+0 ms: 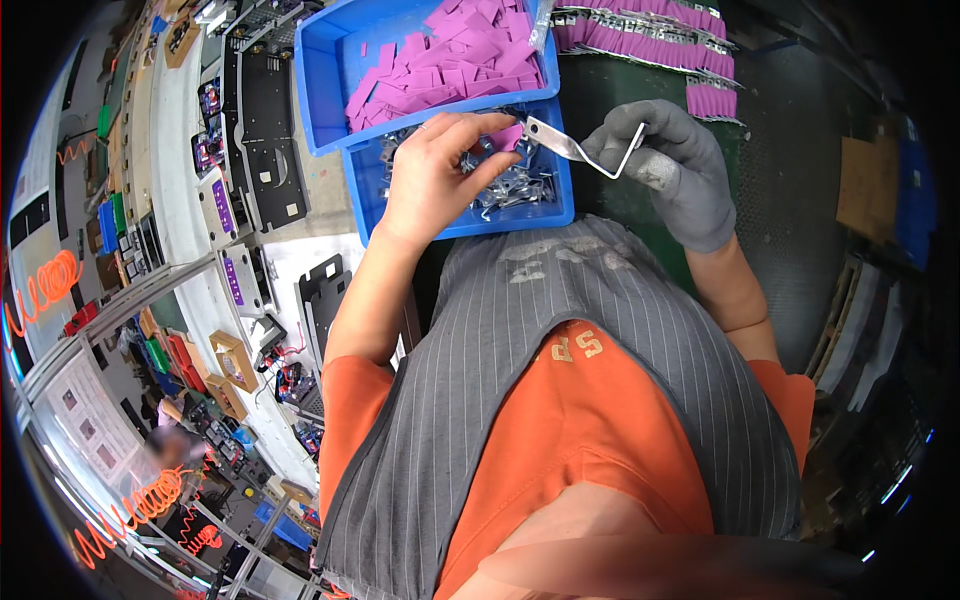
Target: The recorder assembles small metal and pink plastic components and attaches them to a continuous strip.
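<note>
My left hand (432,172), bare, pinches a small flat purple piece (508,138) between thumb and forefinger. It is held beside the flat, holed end of a bent silver metal bracket (560,143); whether the two touch I cannot tell. Around the bracket's hooked end closes my right hand (690,175), in a grey glove. Both hands are above a blue bin (362,192) of loose metal brackets (515,190). Behind it, a second blue bin (318,85) overlaps the first and holds a heap of purple pieces (450,65).
Rows of metal parts with purple pieces (640,35) lie on the dark green surface at the far right. Black panels (262,150) line the left side. Cardboard (866,185) stands far right. Orange coiled hoses (50,282) hang at left, where another person (172,412) is visible.
</note>
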